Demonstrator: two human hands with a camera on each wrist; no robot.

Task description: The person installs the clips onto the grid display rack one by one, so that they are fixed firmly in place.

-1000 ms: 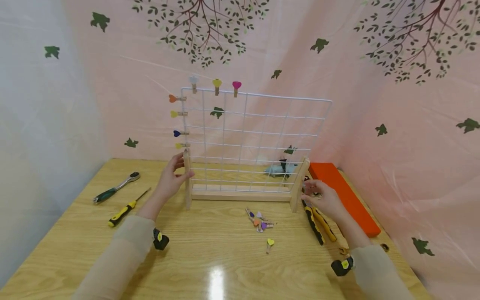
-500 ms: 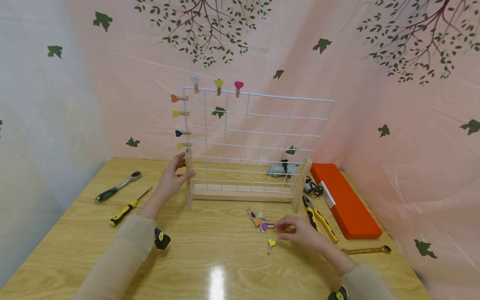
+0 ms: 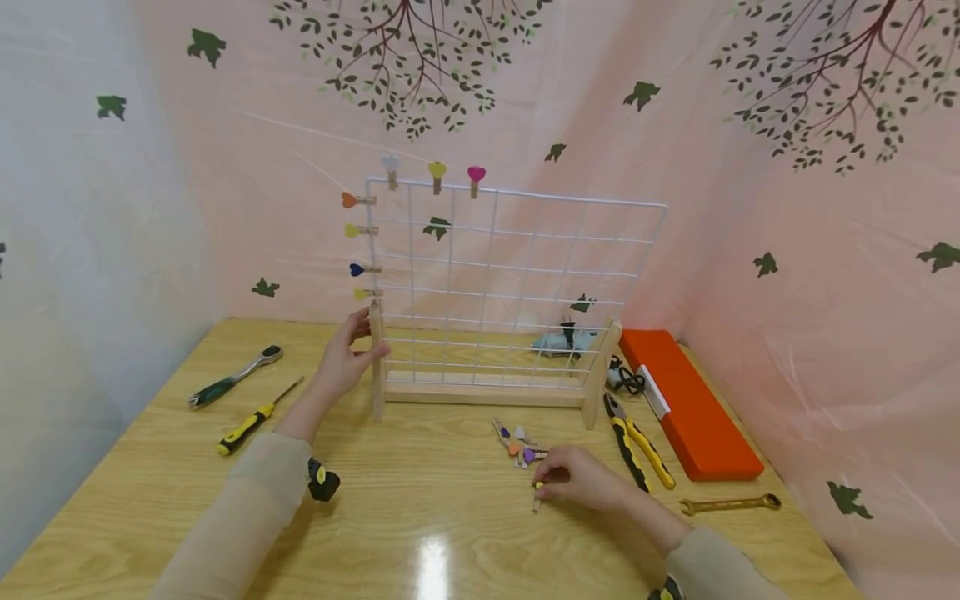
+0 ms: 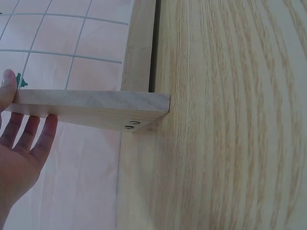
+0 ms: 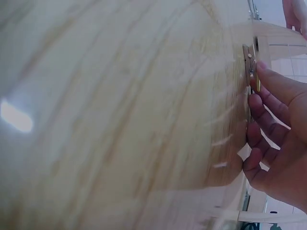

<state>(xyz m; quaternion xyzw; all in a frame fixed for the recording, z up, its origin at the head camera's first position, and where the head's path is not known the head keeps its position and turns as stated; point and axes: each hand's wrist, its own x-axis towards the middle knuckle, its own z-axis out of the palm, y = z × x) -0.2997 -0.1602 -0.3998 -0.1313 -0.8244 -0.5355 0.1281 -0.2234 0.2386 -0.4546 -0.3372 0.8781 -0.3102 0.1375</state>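
Observation:
A white wire grid (image 3: 517, 258) stands upright in a wooden stand. My left hand (image 3: 345, 354) grips the stand's left post (image 4: 91, 103), thumb on one face and fingers on the other. With thumb and forefinger, my right hand (image 3: 581, 479) pinches a small wooden clothespin (image 5: 249, 64) with a yellow heart, low at the table top. The fingers partly cover its heart. Just beyond that hand lies a little pile of heart clothespins (image 3: 514, 448). Along the grid's top edge sit white, yellow and pink heart clothespins (image 3: 476, 177); several more (image 3: 357, 269) are clipped down its left edge.
Left of the stand lie a ratchet wrench (image 3: 236, 377) and a yellow-black screwdriver (image 3: 247, 427). Pliers (image 3: 637, 442), a combination wrench (image 3: 731, 503) and an orange case (image 3: 693, 408) are at the right. A light blue tool (image 3: 558, 342) with a cord is behind the grid.
My right hand has come from beside the stand's right post, past the pile, down to the single yellow heart clothespin and now pinches it. My left hand stays on the left post.

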